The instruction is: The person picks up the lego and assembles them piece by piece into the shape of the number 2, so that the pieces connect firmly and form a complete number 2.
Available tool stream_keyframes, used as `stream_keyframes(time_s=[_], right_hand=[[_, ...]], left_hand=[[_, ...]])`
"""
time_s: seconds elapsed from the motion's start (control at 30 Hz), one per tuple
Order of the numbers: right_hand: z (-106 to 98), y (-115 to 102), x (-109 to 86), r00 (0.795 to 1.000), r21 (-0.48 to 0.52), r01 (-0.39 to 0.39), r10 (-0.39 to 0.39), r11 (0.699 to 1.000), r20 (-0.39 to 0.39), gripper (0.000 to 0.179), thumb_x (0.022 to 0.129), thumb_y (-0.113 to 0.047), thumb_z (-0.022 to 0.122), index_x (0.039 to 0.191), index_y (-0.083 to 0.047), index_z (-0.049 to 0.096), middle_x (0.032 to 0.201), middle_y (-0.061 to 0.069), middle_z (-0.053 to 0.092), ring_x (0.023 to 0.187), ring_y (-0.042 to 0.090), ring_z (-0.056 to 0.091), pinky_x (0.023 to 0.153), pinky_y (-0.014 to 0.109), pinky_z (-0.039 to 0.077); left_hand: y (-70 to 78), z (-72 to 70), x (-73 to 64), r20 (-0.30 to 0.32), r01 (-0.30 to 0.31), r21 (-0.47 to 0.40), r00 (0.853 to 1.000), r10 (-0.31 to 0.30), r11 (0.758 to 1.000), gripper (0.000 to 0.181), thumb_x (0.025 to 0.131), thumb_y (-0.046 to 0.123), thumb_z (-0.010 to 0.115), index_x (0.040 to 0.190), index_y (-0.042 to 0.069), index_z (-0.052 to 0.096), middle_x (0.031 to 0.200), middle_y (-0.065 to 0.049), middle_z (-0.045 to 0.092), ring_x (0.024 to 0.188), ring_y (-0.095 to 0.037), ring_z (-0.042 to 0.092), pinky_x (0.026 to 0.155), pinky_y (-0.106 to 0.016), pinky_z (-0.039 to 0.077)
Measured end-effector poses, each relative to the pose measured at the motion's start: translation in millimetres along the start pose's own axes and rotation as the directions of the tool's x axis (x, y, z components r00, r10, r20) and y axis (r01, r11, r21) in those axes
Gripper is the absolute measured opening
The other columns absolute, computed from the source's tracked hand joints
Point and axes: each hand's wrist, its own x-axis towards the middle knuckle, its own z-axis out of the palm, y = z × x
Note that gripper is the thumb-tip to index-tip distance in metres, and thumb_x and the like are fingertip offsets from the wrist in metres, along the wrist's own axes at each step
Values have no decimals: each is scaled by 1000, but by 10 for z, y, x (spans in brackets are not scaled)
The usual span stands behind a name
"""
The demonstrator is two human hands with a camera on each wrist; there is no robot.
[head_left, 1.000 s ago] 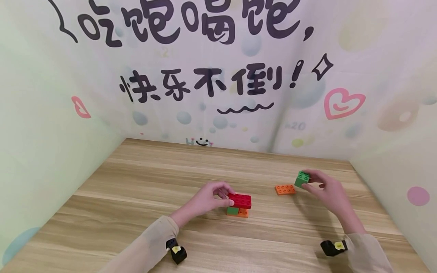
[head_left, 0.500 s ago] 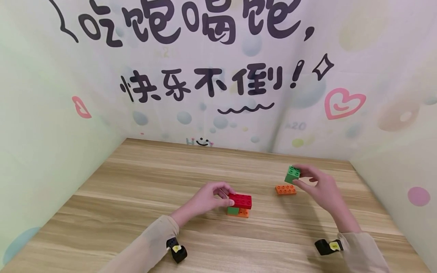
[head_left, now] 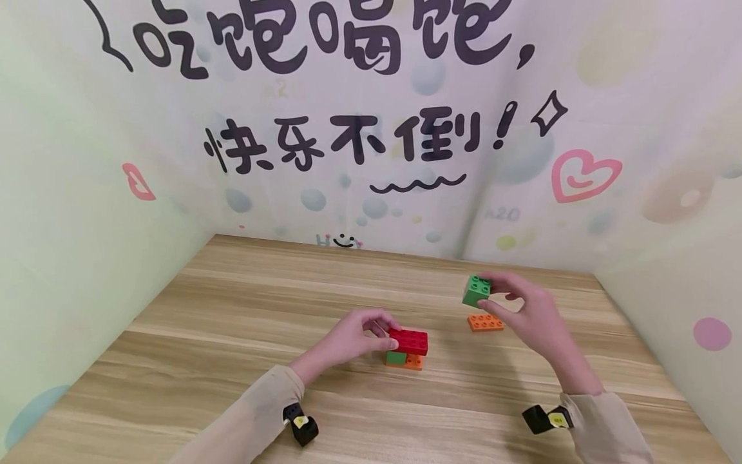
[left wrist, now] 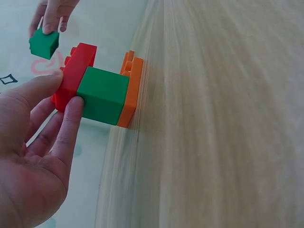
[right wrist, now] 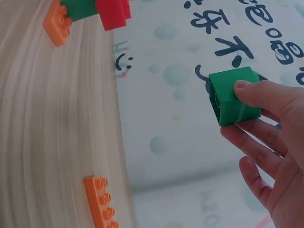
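My left hand [head_left: 359, 338] pinches the left end of a red toy brick [head_left: 413, 342] between thumb and fingers. That red brick sits on top of a green block [left wrist: 103, 95], which stands on one half of a flat orange brick [left wrist: 131, 90] on the table. Up off the table, my right hand [head_left: 530, 309] grips a second green block [right wrist: 235, 95] with its thumb on one side and fingers on the other; its studs face up and its hollow underside shows in the right wrist view.
Another flat orange brick [head_left: 485, 323] lies on the wooden table [head_left: 261, 290], below and behind the raised green block. A printed cloth backdrop [head_left: 348, 212] rises along the table's far edge, with pale sheets at both sides.
My right hand has moved left and slightly up with the green block, passing over the loose orange brick. The left hand keeps its hold on the red brick, unmoved.
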Motion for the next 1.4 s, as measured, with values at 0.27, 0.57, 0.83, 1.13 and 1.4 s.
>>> stream_keyframes(time_s=[0.27,0.57,0.83,1.13,1.4], right_hand=[[38,-131,35,999,7,32,-32,999,4,45,81,-13,81,123,-15,66,102,1,75,89,-10,59,73,17,47],[118,-259,53,999,29,43,-44,999,20,46,79,-12,83,121,-17,66,103,-2,75,91,-4,62,75,18,49],[199,-323,72,999,47,48,-49,998,23,47,79,-12,83,122,-18,66,104,-2,74,91,3,64,76,18,50],[287,-346,67,996,100,78,-81,992,28,47,80,-13,82,123,-22,66,106,-5,74,91,5,66,75,20,51],[355,-396,39,995,118,71,-78,991,55,47,80,-17,83,123,-22,66,109,-5,73,91,8,67,75,23,52]], left_hand=[[-45,11,23,-1,-31,-11,1000,31,999,24,84,16,79,106,10,71,100,-9,72,83,-11,63,78,-27,52],[-40,4,19,2,-17,4,1000,17,1000,24,84,18,79,106,11,71,98,-7,71,84,-11,63,79,-28,52],[-37,-2,15,2,-6,9,1000,6,1000,24,84,19,79,107,13,72,97,-6,71,84,-12,63,79,-29,52],[-35,-11,13,0,3,11,1000,-3,1000,24,84,19,79,107,13,72,97,-6,72,84,-12,64,81,-31,52],[-33,-6,17,2,-1,0,1000,1,1000,25,85,19,79,108,13,72,98,-6,72,85,-11,64,81,-29,52]])
